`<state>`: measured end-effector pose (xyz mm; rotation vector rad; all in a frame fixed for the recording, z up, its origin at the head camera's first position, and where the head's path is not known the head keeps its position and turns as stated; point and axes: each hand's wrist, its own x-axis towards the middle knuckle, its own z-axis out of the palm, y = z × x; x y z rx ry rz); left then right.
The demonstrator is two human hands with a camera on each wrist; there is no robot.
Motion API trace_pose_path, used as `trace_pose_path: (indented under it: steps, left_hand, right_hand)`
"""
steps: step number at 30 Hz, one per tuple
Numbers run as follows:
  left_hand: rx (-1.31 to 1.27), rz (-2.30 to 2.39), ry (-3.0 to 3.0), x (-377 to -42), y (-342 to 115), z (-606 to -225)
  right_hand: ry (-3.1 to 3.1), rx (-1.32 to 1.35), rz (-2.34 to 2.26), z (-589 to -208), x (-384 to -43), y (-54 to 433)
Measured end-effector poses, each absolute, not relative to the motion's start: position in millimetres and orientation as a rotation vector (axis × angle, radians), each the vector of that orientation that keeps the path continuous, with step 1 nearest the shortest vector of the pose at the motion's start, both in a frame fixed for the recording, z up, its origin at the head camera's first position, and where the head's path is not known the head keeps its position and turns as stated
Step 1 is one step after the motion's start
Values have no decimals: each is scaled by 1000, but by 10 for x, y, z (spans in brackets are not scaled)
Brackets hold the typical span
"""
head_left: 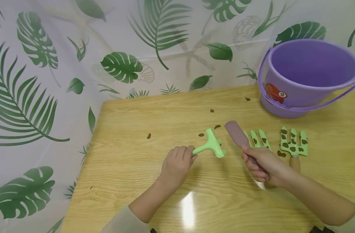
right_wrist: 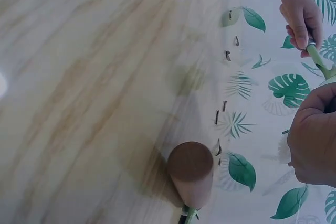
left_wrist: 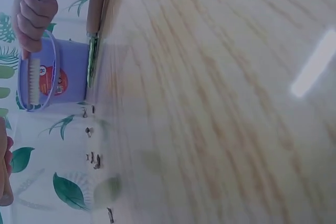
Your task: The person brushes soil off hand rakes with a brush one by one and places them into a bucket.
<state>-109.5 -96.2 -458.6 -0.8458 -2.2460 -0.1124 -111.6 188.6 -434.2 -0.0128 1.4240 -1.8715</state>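
My left hand (head_left: 175, 166) grips the handle of a small green garden rake (head_left: 213, 144), its head raised above the table with the teeth side turned away. In my right hand (head_left: 264, 163) is a brush (head_left: 237, 133) with a brownish-pink back; its pale bristles (left_wrist: 34, 81) show in the left wrist view. The brush head points toward the rake head, with a gap between them. Below the right hand lies a green hand fork (head_left: 264, 139), partly hidden by hand and brush. Beside it another green hand fork (head_left: 293, 141) with a wooden handle is dotted with brown flakes.
A purple bucket (head_left: 299, 97) with its handle lowered stands at the back right of the wooden table (head_left: 130, 181). Several brown flakes (head_left: 217, 127) lie scattered on the tabletop. A leaf-patterned cloth (head_left: 171, 74) hangs behind and on the left side.
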Motion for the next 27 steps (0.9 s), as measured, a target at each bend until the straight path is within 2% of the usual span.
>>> trace_pose_path:
  steps: [14,20,27]
  left_hand:
    - [-832,-101,-2260,-1172,-1027,-4665]
    - [-811,-61,-2270,-1195,-1032,-4649]
    - [-804,-81,-2276,-1210,-1020,-4609]
  right_hand:
    - [868,-295,-1986,-4216,-1122,1706]
    - [320,-463,-2003,-4218,-1127,1619]
    - [-205,-517,-1885,-4372,-1185,1501]
